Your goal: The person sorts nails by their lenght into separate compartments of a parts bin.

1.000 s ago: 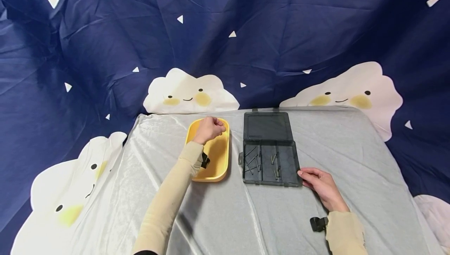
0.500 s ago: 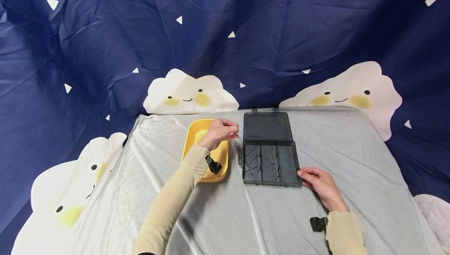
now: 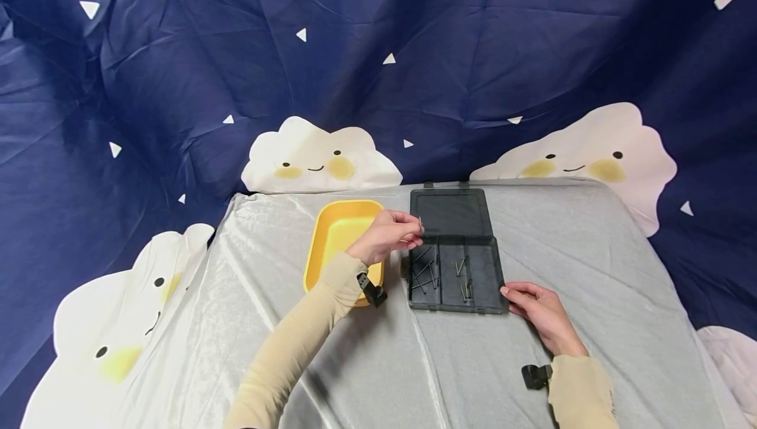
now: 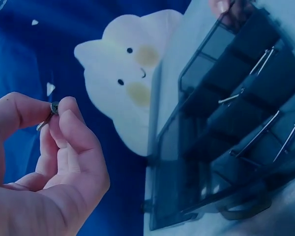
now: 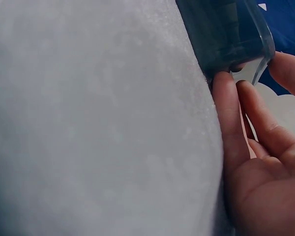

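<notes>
My left hand [image 3: 387,233] pinches a small screw [image 4: 54,108] between thumb and forefinger, its head showing at the fingertips in the left wrist view. That hand is between the yellow bin [image 3: 338,235] and a dark see-through compartment box [image 3: 486,271]. The box lies with its lid [image 3: 451,211] laid back. Several long, dark screws [image 3: 426,270] lie in its left compartment, and several brassy ones [image 3: 460,267] in the middle. My right hand [image 3: 545,316] holds the box's near right corner, thumb over the rim and fingers against the side in the right wrist view.
Grey velvety cloth [image 3: 378,376] covers the table. Behind it hangs a dark blue backdrop [image 3: 355,81] with clouds and white triangles. The box's latch [image 3: 405,267] sticks out on its left side. Both sleeves carry a black wrist mount [image 3: 535,376].
My left hand has moved right with the screw, out from over the yellow bin to beside the box lid. The right hand and the box have stayed put.
</notes>
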Motion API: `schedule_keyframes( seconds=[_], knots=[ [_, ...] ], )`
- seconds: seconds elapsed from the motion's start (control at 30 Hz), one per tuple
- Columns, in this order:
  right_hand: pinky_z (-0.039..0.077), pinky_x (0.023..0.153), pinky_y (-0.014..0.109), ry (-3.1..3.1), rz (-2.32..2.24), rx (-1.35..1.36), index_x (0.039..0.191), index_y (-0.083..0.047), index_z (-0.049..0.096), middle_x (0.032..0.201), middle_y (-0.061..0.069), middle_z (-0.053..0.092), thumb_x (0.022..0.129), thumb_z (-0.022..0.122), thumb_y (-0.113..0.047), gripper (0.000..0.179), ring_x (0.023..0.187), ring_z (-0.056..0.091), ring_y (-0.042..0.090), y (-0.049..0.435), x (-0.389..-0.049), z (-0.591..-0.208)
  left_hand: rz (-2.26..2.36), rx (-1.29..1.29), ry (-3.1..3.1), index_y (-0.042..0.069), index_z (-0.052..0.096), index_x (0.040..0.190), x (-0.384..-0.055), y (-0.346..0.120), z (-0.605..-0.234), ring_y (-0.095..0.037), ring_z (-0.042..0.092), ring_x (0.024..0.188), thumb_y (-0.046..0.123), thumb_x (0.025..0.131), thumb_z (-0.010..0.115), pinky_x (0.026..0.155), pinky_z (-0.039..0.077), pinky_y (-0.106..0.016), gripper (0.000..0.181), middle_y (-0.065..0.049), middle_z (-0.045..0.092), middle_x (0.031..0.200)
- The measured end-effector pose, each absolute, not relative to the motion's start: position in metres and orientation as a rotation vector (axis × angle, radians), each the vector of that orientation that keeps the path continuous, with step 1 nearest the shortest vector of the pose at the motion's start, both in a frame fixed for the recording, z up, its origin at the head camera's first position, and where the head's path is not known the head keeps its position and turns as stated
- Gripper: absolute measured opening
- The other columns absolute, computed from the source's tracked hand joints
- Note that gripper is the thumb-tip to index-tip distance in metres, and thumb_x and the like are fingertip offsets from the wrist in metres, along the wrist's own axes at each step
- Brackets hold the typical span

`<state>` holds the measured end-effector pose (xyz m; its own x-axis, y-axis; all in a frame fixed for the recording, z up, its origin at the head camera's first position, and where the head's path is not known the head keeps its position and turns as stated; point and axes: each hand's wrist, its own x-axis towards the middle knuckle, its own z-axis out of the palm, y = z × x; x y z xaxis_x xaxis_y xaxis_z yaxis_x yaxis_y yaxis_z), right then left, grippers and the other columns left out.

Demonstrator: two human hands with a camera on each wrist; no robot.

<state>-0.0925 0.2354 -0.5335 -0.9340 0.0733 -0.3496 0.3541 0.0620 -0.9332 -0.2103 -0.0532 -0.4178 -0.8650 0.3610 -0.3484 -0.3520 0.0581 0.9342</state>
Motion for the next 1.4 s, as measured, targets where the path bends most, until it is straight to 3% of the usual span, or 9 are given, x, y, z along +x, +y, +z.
schedule_keyframes(
  seconds=[0.4, 0.73, 1.0, 1.23, 1.4],
  knots=[
    [0.053, 0.078, 0.015, 2.116, -1.972, 0.435, 0.121, 0.000, 0.061, 0.091, -0.021, 0.065, 0.087, 0.071, -0.032, 0.047, 0.087, 0.061, -0.009, 0.236, -0.093, -0.533, 1.762, 0.042, 1.892, -0.003, 0.064, 0.094, -0.199, -0.036, -0.429, -0.007, 0.062, 0.057, 0.000, 0.086, 0.063, 0.054, 0.052, -0.017, 0.009, 0.000, 0.065, 0.066],
    [0.053, 0.078, 0.015, 2.110, -1.960, 0.436, 0.125, 0.005, 0.057, 0.090, -0.021, 0.065, 0.087, 0.071, -0.032, 0.055, 0.087, 0.061, -0.008, 0.236, -0.094, -0.531, 1.704, 0.086, 1.929, -0.012, 0.064, 0.102, -0.187, -0.024, -0.446, -0.006, 0.061, 0.058, 0.000, 0.087, 0.061, 0.058, 0.054, -0.018, 0.019, -0.001, 0.064, 0.069],
    [0.053, 0.078, 0.014, 2.106, -1.945, 0.447, 0.127, 0.006, 0.055, 0.088, -0.022, 0.064, 0.087, 0.071, -0.034, 0.059, 0.087, 0.061, -0.008, 0.235, -0.094, -0.530, 1.658, 0.047, 1.996, -0.007, 0.069, 0.085, -0.178, -0.013, -0.461, -0.008, 0.061, 0.052, -0.004, 0.082, 0.064, 0.055, 0.056, -0.023, 0.007, -0.025, 0.070, 0.080],
    [0.053, 0.077, 0.015, 2.119, -1.921, 0.462, 0.128, 0.006, 0.054, 0.089, -0.022, 0.064, 0.087, 0.071, -0.035, 0.060, 0.086, 0.061, -0.008, 0.235, -0.094, -0.530, 1.568, -0.012, 2.101, -0.003, 0.070, 0.080, -0.174, -0.002, -0.469, -0.007, 0.058, 0.046, -0.001, 0.081, 0.066, 0.051, 0.055, -0.023, 0.005, -0.007, 0.065, 0.061],
    [0.053, 0.077, 0.015, 2.116, -1.927, 0.462, 0.127, 0.006, 0.054, 0.088, -0.023, 0.064, 0.087, 0.071, -0.034, 0.059, 0.086, 0.061, -0.009, 0.235, -0.094, -0.530, 1.567, -0.043, 2.103, -0.003, 0.069, 0.079, -0.172, 0.001, -0.471, -0.009, 0.058, 0.044, -0.001, 0.081, 0.066, 0.048, 0.054, -0.023, 0.004, -0.009, 0.063, 0.059]
  ],
)
